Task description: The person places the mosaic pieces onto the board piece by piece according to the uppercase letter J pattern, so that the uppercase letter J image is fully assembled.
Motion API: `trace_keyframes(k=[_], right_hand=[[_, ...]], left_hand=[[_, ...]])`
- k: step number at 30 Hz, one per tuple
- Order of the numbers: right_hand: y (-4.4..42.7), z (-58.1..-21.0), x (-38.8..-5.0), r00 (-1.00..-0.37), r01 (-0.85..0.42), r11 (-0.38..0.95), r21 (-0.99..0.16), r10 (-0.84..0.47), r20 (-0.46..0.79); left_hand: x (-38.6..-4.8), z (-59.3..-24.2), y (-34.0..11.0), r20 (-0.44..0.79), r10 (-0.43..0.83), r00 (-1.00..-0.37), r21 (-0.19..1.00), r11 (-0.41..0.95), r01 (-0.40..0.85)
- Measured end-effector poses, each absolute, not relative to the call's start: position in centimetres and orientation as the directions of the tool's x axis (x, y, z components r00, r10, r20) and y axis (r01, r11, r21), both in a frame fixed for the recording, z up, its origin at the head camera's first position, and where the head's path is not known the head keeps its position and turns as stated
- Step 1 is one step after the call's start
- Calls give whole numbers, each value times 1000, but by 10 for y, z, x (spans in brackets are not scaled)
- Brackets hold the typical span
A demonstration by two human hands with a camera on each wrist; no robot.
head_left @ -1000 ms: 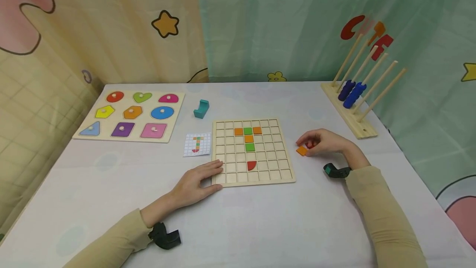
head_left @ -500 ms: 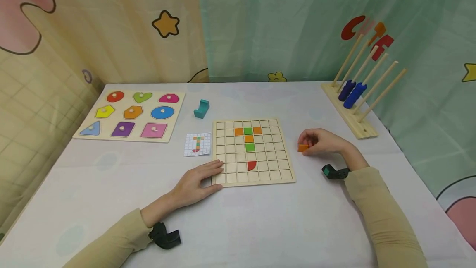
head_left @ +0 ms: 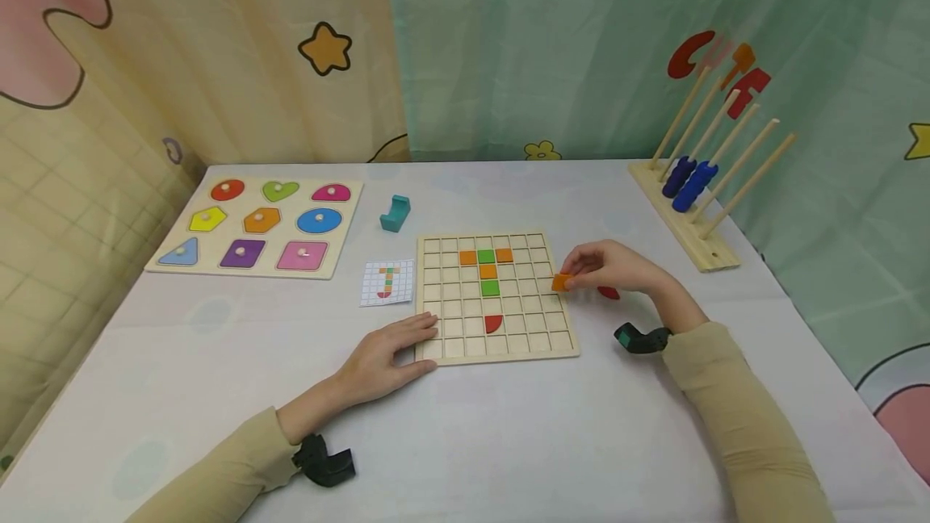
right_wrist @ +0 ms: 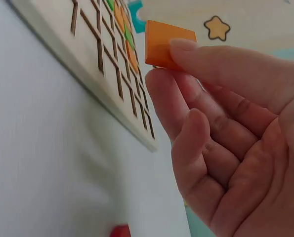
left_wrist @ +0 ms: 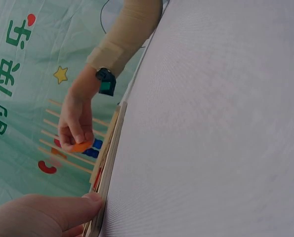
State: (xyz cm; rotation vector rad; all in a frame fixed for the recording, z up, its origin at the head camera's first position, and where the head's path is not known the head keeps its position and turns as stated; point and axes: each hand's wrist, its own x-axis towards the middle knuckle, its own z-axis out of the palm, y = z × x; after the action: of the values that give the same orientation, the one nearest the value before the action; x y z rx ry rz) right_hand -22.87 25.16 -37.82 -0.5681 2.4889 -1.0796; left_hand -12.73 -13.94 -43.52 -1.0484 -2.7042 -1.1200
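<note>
My right hand [head_left: 606, 263] pinches an orange square tile [right_wrist: 161, 43] between thumb and fingertips, raised over the right edge of the wooden grid board [head_left: 534, 342]. A red piece [head_left: 609, 293] lies on the table beneath that hand. My left hand [head_left: 381, 355] rests at the board's lower left corner with its fingers extended over the edge; its thumb [left_wrist: 82, 206] touches the board's side in the left wrist view. On the board, orange and green squares make a T shape, with a green square [head_left: 490, 288] lowest. Below it, across a gap, sits a red quarter-circle tile [head_left: 493, 324].
A pattern card [head_left: 387, 282] lies left of the board. Behind it is a teal curved block [head_left: 395, 214]. A shape puzzle board [head_left: 207, 269] occupies the back left. At the back right stands a wooden peg rack [head_left: 708, 253] with blue beads.
My right hand has lifted the orange tile from the table and carried it left to the board's edge, uncovering the red piece. The left hand stays in place.
</note>
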Motion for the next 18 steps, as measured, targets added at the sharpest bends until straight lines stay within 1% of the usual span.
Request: trace_keyframes(k=[4,8,18], right_hand=[[230,-377,-231,-826,-218,584,-782,-538,-171],[208,-379,-233,-809,-221,570,-792,-561,-178],[165,-387,-234,-791,-261,590,-764,-585,-182]], left_hand=[[-128,-435,-140,275,576,-770,614,511,602],[-127,-435,-140,275,576,-769,615,509,602],[-127,-435,-140,273,578,-769,618,507,601]])
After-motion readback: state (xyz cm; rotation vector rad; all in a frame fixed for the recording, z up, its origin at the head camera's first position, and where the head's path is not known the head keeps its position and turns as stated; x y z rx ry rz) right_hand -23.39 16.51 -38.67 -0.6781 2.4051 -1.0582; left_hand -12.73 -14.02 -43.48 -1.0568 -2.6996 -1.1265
